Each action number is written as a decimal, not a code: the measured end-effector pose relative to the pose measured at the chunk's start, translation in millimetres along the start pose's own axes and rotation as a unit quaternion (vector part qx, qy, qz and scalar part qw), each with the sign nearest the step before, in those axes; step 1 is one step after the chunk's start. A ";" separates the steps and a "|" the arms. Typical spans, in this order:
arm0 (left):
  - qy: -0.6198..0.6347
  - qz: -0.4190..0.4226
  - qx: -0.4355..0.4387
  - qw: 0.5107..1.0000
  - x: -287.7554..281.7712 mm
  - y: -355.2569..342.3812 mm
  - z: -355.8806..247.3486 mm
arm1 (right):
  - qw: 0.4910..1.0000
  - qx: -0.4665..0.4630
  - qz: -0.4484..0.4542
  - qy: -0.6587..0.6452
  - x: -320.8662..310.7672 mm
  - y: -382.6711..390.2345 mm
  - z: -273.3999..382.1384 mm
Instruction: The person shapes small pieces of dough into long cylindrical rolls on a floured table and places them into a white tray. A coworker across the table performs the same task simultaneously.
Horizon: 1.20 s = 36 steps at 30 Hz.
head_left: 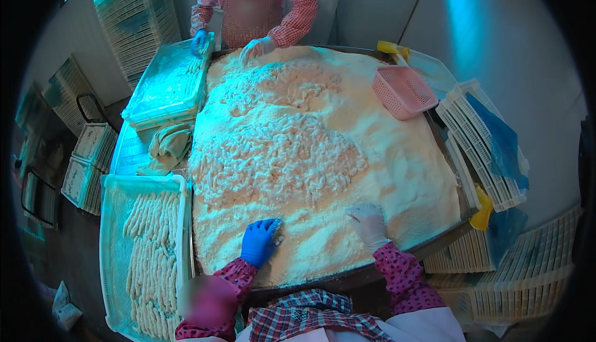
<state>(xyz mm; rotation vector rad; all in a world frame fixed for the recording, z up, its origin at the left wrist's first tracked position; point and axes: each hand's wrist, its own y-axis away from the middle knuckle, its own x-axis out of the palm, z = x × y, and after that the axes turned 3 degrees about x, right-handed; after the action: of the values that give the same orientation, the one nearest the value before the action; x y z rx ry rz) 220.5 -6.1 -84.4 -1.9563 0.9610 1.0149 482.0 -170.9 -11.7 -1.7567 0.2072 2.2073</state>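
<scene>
A wide table is covered with pale coating crumbs (397, 174), and a heap of coated strips (279, 155) lies in its middle. My left hand (260, 242), in a blue glove, rests on the crumbs at the near left. Its fingers are curled, with a small crumbed bit at their tips; what they hold is hidden. My right hand (368, 225), in a whitish glove, lies on the crumbs at the near right with fingers extended, tips blending into them. Left of my left hand, a white tray (184, 218) holds rows of coated strips (152, 261).
Across the table a co-worker's gloved hands (256, 49) reach toward the crumbs and another tray (164, 87). A crumpled cloth (169, 146) lies between the trays. A pink basket (403, 91) sits at the far right. Stacked trays (481, 146) stand beyond the right edge.
</scene>
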 end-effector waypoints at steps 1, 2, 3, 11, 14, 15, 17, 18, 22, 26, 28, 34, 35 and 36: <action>0.014 -0.024 0.018 0.999 1.1 -9.0 -12.5 | 0.999 0.039 0.019 0.007 -7.3 5.3 -0.7; 0.023 -0.050 0.035 0.998 2.7 -21.5 -29.3 | 1.000 0.000 -0.017 0.004 -7.4 3.5 4.0; 0.034 -0.015 0.016 0.999 17.6 -29.4 -37.3 | 0.998 -0.039 -0.054 0.001 -3.5 -1.5 16.3; 0.792 -0.019 -0.377 0.479 14.0 -38.4 -59.1 | 0.922 -0.025 -0.099 -0.373 13.1 -25.7 76.1; 0.720 -0.485 -0.015 0.497 61.5 -55.3 -101.3 | 0.897 -0.191 -0.071 -0.393 47.6 -29.6 130.6; 0.843 -0.307 -0.162 0.410 60.8 -34.7 -71.7 | 0.912 -0.166 -0.096 -0.363 46.6 -40.5 123.4; 0.912 -0.109 -0.273 0.287 40.0 1.4 -30.2 | 0.929 -0.128 -0.134 -0.321 33.1 -79.9 118.1; 0.921 -0.106 -0.249 0.281 28.3 12.5 -20.1 | 0.951 -0.084 -0.124 -0.270 9.6 -100.4 106.5; 0.922 -0.239 -0.158 0.262 -53.3 31.7 26.6 | 0.994 0.048 -0.093 -0.043 25.6 -164.2 37.7; 0.531 -0.458 -0.196 0.686 -132.9 119.7 146.1 | 0.989 0.079 -0.124 -0.017 47.9 -184.7 12.2; 0.419 -0.560 -0.233 0.675 -171.0 175.3 185.0 | 0.987 0.109 -0.105 0.054 47.2 -189.1 22.7; 0.338 -0.419 -0.477 0.694 -200.3 307.5 259.0 | 0.977 0.183 -0.086 0.065 40.7 -206.4 35.4; 0.356 -0.378 -0.496 0.696 -196.4 303.4 257.9 | 0.978 0.171 -0.099 0.066 41.3 -207.2 30.3; 0.366 -0.353 -0.512 0.692 -193.9 305.3 267.3 | 0.979 0.159 -0.112 0.066 43.2 -207.7 25.1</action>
<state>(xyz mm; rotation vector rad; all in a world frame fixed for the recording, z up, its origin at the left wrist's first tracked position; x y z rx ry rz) -206.7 132.3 -108.7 -3.3989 -0.2734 0.2020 518.5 38.6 -31.1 -1.6592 0.3522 1.7898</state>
